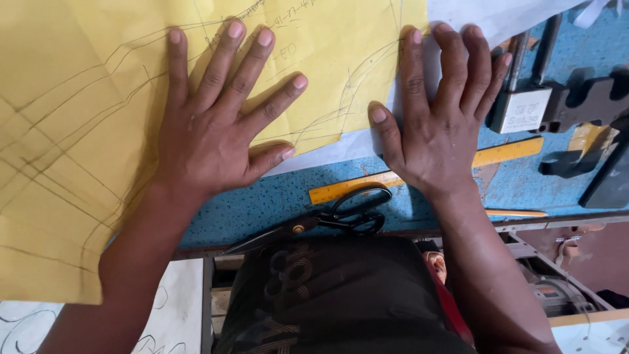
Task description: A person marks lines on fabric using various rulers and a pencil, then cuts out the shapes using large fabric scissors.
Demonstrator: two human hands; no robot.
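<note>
Dark patterned clothing [341, 295] on the person's lap fills the near edge. Just beyond it, black-handled scissors [321, 223] lie on the blue table [262, 203], blades pointing left, handles overlapping a yellow ruler [504, 152] that runs beneath the right wrist. Left hand [213, 124] lies flat, fingers spread wide, palm down on the yellow pattern paper [78, 151], which carries pencilled curves and straight lines and overhangs the near table edge at the left. Right hand [436, 124] also presses flat, fingers close together, thumb out; it straddles the right edge of the yellow sheet, resting mostly on white paper [347, 147] beneath. Both hands grip nothing. Farther right, a padlock [521, 108] and dark tools [586, 101] lie on the table.
</note>
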